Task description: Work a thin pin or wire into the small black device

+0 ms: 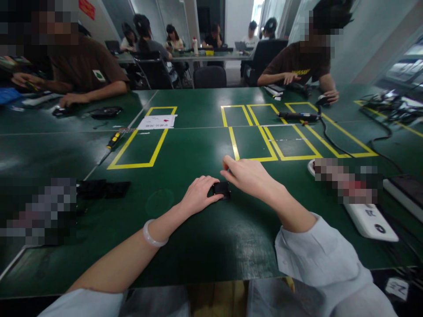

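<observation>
A small black box-like part rests on the green table near its front edge. My left hand grips the part from the left, thumb along its near side and fingers along its far side. Just above and to the right of it is my right hand, with fingers curled together in a pinch; whatever they hold, if anything, is too small to make out.
Yellow tape outlines rectangles farther back. A yellow-black screwdriver and black parts lie left. A white power strip and cables are right. Two people work across the table, near a black tool.
</observation>
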A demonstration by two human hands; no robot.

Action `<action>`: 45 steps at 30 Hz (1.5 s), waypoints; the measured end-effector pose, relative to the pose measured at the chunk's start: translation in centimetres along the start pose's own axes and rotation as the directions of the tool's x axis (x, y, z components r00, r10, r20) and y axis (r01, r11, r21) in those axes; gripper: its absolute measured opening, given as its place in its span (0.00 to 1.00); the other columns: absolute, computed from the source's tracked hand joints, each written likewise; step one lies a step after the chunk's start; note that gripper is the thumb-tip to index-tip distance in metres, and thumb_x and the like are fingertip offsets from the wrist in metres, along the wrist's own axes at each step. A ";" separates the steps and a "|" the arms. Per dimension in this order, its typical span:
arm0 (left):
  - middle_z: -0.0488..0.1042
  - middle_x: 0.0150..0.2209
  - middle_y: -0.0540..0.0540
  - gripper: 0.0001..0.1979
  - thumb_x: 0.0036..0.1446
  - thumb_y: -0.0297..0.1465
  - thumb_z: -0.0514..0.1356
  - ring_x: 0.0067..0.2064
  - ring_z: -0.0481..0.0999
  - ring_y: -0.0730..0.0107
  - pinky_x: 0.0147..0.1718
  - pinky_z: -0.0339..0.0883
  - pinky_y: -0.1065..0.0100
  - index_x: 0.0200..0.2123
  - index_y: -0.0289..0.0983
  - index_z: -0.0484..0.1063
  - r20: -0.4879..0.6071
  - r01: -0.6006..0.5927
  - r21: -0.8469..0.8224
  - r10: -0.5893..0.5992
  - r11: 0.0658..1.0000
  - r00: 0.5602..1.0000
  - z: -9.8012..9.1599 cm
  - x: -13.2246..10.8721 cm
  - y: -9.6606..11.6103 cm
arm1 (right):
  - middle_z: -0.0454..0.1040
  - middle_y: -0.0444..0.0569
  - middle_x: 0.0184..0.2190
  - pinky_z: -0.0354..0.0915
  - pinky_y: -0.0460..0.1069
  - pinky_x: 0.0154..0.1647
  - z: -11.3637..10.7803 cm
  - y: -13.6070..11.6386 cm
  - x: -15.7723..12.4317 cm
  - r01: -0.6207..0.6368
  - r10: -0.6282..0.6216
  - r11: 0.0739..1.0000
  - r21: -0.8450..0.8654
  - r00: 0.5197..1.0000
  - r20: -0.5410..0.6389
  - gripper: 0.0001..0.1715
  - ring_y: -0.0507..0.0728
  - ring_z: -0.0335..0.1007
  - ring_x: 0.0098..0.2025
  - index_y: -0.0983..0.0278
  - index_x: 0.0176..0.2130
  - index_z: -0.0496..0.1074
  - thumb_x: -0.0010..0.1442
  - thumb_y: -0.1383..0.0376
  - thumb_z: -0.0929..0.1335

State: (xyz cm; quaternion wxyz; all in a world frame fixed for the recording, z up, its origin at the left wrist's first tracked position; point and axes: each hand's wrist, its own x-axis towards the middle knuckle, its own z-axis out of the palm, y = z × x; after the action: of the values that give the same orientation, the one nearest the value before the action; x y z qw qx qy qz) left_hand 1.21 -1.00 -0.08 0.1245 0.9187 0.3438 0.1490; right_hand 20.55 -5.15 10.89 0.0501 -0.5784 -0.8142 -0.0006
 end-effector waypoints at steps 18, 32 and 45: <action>0.73 0.42 0.45 0.20 0.59 0.47 0.58 0.43 0.70 0.58 0.43 0.63 0.59 0.46 0.38 0.69 -0.020 -0.001 -0.018 0.001 1.000 1.000 -0.1 0.0 0.1 | 0.78 0.50 0.32 0.45 0.48 0.25 0.0 -0.1 0.2 -0.037 0.038 0.999 -0.031 0.999 0.020 0.15 0.56 0.74 0.32 0.62 0.45 0.64 0.68 0.57 0.56; 0.73 0.42 0.45 0.18 0.60 0.46 0.59 0.43 0.70 0.59 0.41 0.63 0.60 0.45 0.38 0.68 -0.006 -0.001 -0.005 0.001 1.000 1.000 -0.2 -0.1 0.0 | 0.77 0.49 0.31 0.43 0.48 0.24 0.4 0.1 0.3 -0.030 0.029 0.999 -0.039 1.000 -0.009 0.15 0.57 0.74 0.31 0.62 0.44 0.64 0.68 0.58 0.56; 0.73 0.42 0.45 0.19 0.60 0.47 0.57 0.43 0.70 0.58 0.42 0.63 0.60 0.46 0.39 0.68 -0.009 0.003 0.000 -0.003 1.000 1.000 -0.1 -0.1 0.0 | 0.78 0.50 0.33 0.46 0.48 0.25 0.1 0.0 0.3 -0.042 0.042 0.999 -0.033 0.999 0.010 0.16 0.57 0.74 0.32 0.62 0.46 0.64 0.68 0.57 0.56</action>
State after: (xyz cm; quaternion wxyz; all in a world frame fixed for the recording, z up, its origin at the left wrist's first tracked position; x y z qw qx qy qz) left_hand 1.11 -1.05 0.05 0.1233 0.9175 0.3458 0.1530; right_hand 20.46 -4.90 10.85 0.0360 -0.5962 -0.8020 -0.0098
